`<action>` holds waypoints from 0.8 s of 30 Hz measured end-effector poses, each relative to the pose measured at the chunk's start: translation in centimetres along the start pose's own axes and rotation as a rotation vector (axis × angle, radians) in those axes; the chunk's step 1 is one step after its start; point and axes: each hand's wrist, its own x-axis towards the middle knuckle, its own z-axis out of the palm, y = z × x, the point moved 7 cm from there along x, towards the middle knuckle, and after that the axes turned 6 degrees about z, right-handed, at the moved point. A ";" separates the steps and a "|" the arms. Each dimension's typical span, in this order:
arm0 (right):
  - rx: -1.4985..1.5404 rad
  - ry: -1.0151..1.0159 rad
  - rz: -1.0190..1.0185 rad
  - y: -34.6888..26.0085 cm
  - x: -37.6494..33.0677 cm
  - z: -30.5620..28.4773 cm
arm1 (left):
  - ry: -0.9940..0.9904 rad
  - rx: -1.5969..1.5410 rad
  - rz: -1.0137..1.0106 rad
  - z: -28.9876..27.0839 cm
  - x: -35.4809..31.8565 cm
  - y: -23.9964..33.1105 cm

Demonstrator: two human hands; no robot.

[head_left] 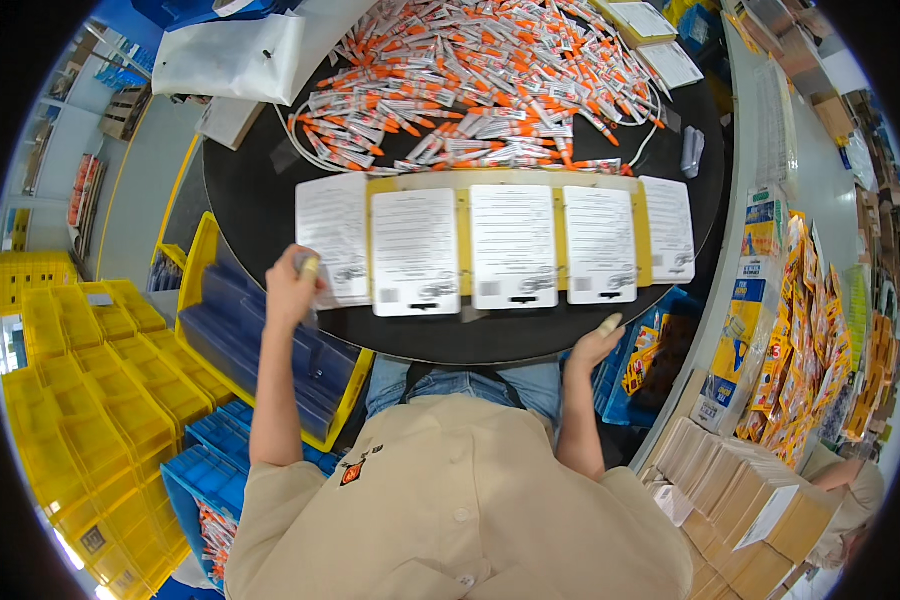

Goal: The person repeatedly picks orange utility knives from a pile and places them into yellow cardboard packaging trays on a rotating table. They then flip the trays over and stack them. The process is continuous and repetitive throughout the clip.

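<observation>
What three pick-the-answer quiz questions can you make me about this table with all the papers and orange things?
1. Where is the heap of orange-and-white packets?
A. At the far side of the round black table, beyond the sheets
B. In the yellow crates
C. On the person's lap

2. How many white printed sheets lie in the row?
A. Two
B. Five
C. Nine

3. What is the left hand doing?
A. Resting flat on the floor
B. Holding up a box
C. Closed at the edge of the leftmost sheet

Answers:
1 A, the heap lies above the row of sheets on the table.
2 B, five sheets sit side by side.
3 C, its fingers curl at that sheet's lower left edge, while the right hand rests at the table's near rim.
</observation>
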 end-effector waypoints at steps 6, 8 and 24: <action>-0.162 -0.048 -0.329 -4.4 -6.2 -0.4 | -0.044 -0.031 0.043 -4.4 4.4 -2.8; -0.486 0.016 -0.740 -10.5 -6.7 -1.4 | -0.015 -0.088 0.066 -5.2 4.9 -2.7; 0.032 -0.868 -1.413 -21.7 -24.9 11.0 | -0.216 -0.650 0.441 -1.9 -4.2 19.4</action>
